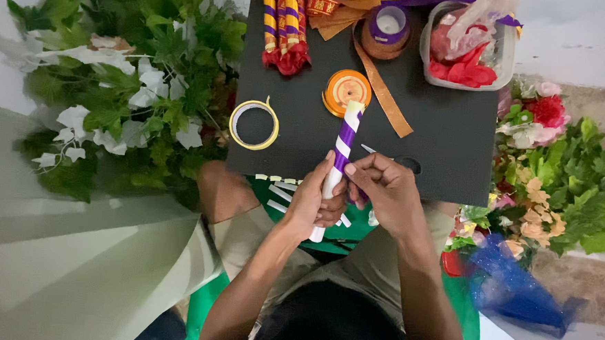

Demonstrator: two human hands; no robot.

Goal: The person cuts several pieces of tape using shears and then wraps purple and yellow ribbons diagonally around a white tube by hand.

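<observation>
At the centre of the frame, just below the near edge of the black board [448, 150], we hold a white stick [339, 166] wound with a spiral of purple ribbon. Our left hand [312, 201] is clenched around its lower half, fingers wrapped about the shaft, the bottom end showing beneath the palm. Our right hand [384, 188] sits just beside it on the right, thumb and fingertips pinched against the stick at mid-length where the purple band lies. The stick tilts up and slightly right, its top overlapping the board and touching or nearly touching an orange ribbon spool [346, 89].

Left of that spool lies a yellow-edged tape ring [253, 125]. Along the board's near edge hang short white tape strips [279, 189]. Higher up we see a bundle of finished purple-and-yellow sticks [284, 17] with red tips, a purple ribbon roll [389, 26], and a loose tan ribbon [384, 91] running diagonally. A clear plastic tub [501, 60] with red petals sits at the upper right of the board. Green leaves with white flowers [113, 91] fill the upper left of the frame; mixed artificial flowers [546, 134] fill the right, and blue cellophane [517, 288] lies at the lower right.
</observation>
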